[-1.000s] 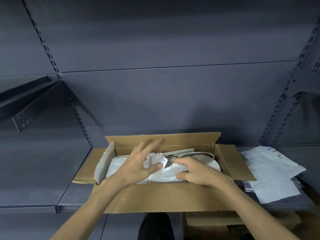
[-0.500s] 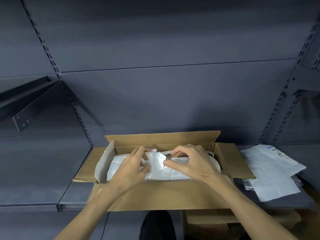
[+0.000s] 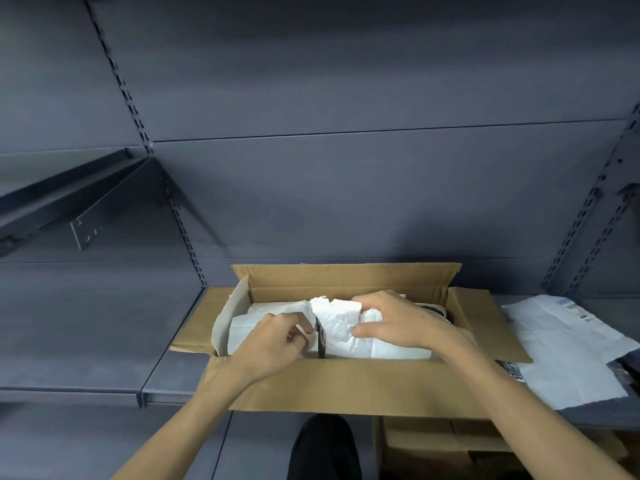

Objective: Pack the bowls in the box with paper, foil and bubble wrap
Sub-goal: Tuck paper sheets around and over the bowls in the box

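Note:
An open cardboard box stands on the grey shelf, its flaps spread out. Inside lie bundles wrapped in white paper. My left hand is curled at the left bundle and pinches an edge of the paper. My right hand grips the crumpled paper of the right bundle from above. A dark gap shows between the two bundles. A dark rim of a bowl peeks out behind my right hand. The bowls are otherwise hidden by the paper.
Loose white paper sheets lie on the shelf right of the box, with a bit of bubble wrap under them. A metal shelf bracket juts out at upper left. Another cardboard box sits below the shelf.
Both hands have shifted apart on the paper: my left hand slid down and curled at the left bundle, my right hand moved right and closed on the right bundle, opening a dark gap.

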